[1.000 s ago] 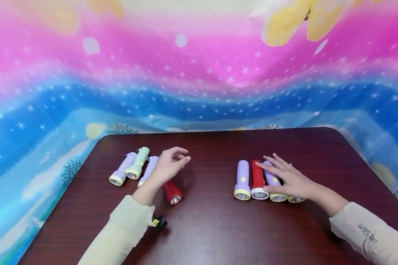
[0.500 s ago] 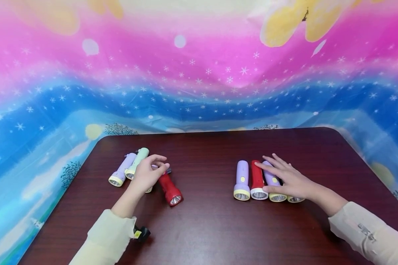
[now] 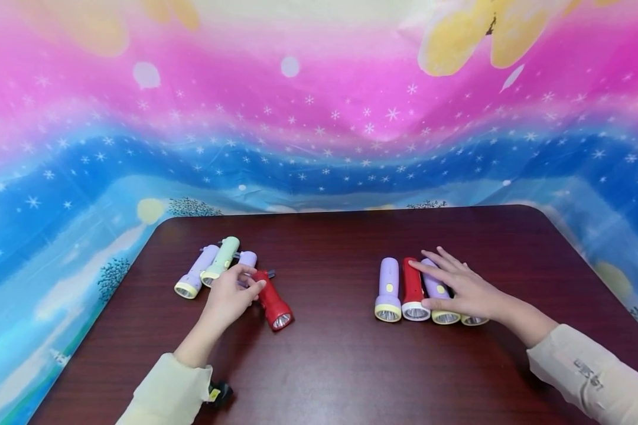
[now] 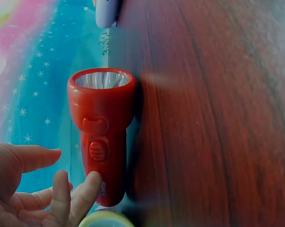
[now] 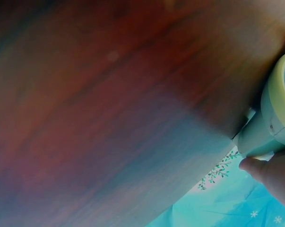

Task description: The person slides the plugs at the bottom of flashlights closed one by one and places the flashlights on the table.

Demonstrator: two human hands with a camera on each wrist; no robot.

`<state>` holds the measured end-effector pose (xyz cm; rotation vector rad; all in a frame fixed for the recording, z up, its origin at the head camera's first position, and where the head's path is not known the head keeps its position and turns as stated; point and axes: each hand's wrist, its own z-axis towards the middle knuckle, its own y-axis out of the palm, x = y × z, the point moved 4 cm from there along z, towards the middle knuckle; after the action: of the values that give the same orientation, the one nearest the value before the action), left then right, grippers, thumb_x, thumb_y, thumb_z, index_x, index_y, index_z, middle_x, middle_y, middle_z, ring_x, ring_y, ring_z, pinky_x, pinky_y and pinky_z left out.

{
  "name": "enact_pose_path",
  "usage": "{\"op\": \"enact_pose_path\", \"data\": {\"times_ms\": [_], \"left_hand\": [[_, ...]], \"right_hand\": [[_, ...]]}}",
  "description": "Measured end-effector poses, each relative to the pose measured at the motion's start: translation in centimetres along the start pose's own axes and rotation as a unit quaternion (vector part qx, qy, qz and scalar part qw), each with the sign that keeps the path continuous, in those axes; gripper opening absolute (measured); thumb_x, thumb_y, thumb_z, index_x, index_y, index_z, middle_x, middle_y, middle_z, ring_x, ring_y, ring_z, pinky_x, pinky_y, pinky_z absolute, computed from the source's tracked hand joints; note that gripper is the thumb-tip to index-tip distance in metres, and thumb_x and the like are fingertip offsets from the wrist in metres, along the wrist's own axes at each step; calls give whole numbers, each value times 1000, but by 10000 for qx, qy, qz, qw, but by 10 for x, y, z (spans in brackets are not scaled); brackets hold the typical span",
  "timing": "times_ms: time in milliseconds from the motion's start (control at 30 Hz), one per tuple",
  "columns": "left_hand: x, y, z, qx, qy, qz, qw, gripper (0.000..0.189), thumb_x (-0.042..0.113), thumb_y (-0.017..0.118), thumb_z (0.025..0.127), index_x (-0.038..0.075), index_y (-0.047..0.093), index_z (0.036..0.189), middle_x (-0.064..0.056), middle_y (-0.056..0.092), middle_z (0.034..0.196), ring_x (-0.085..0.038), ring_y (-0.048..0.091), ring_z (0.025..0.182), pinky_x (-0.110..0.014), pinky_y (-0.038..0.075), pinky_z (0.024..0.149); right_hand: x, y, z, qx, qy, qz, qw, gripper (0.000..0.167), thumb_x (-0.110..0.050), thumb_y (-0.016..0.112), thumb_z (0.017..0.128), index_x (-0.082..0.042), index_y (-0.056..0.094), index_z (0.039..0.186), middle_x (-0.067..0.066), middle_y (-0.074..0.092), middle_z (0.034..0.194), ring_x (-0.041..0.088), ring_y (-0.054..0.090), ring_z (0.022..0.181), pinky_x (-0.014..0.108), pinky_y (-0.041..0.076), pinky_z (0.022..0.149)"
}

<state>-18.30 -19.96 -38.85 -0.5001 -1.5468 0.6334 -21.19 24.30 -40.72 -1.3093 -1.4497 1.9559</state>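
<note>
Head view: the left hand (image 3: 231, 295) bends over a purple torch (image 3: 248, 258), its thumb beside the tail of a red torch (image 3: 277, 308); a green torch (image 3: 226, 254) and an outer purple torch (image 3: 204, 264) lie just to the left on the worktop (image 3: 324, 369). The right hand (image 3: 466, 289) spreads over a row holding an end purple torch (image 3: 389, 277), a white-rimmed red torch (image 3: 412, 280), an inner purple torch (image 3: 433, 282) and a mostly covered fourth torch (image 3: 475, 320). Its grip is apart, clamped on nothing.

Left wrist view: the grip is apart too, with thumb and fingers separated; one fingertip overlaps the red torch's barrel, contact unclear. Crowding looks the main risk: pinching one torch could knock its round-bodied neighbour and roll it.

Right wrist view: one digit shows against a yellow-rimmed torch, seemingly the fourth; whether it presses, I cannot tell. An uneven push would probably skew the row.
</note>
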Motion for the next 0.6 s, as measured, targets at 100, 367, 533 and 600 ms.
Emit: {"op": "enact_pose_path", "data": {"times_ms": [100,367,533,600], "left_hand": [[1,2,2,85,135,276,9995,29,16,72,89,0,64,112,-11,69,88,-16,64,71,-28,53,67],[0,16,9,-142,52,510,9986,41,21,76,87,3,61,121,-14,69,103,-24,70,88,-41,58,81],[1,21,11,-272,-79,763,9967,47,27,77,86,7,60,124,-10,70,107,-22,68,91,-38,55,76],[2,21,13,-285,-71,830,9961,48,29,77,85,7,61,124,-9,70,106,-21,66,91,-36,52,73]], "right_hand": [[0,0,0,-14,-1,-16,10000,78,-49,73,85,-30,39,153,17,27,162,49,11,149,84,18,101],[1,0,1,-21,-17,7,10000,77,-49,73,85,-30,39,153,16,27,162,50,13,149,84,18,101],[1,0,1,-61,18,108,9999,77,-48,73,85,-31,40,152,16,26,162,50,11,149,84,16,101],[1,-1,1,-82,25,124,9999,77,-48,73,85,-31,40,152,16,25,162,50,11,149,84,16,101]]}}
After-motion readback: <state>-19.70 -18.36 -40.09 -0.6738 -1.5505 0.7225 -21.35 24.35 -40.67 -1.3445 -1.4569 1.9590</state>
